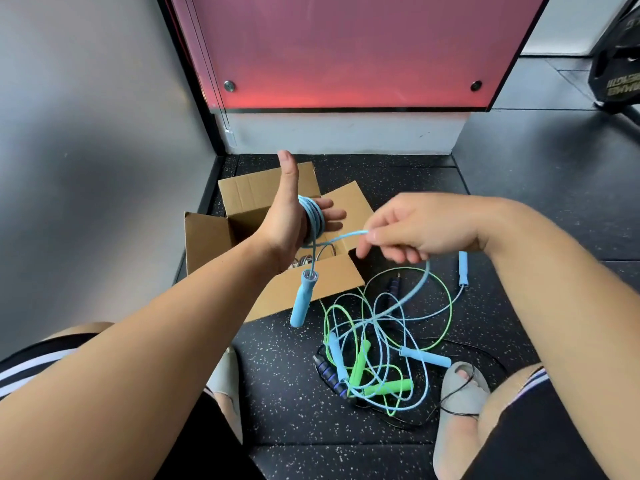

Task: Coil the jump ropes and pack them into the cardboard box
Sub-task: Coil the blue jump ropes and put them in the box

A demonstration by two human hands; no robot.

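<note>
A speckled black floor fills the lower frame. At centre left stands the open cardboard box, flaps spread, some rope inside. Right of it, at lower centre, lies a tangle of jump ropes, green, light blue and dark. The left hand is held flat above the box, thumb up, with the blue rope coiled around its fingers; one blue handle dangles below. The right hand pinches the same rope between fingertips, at centre right

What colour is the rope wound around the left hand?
Light blue rope, wrapped around the left hand; head view.
</note>
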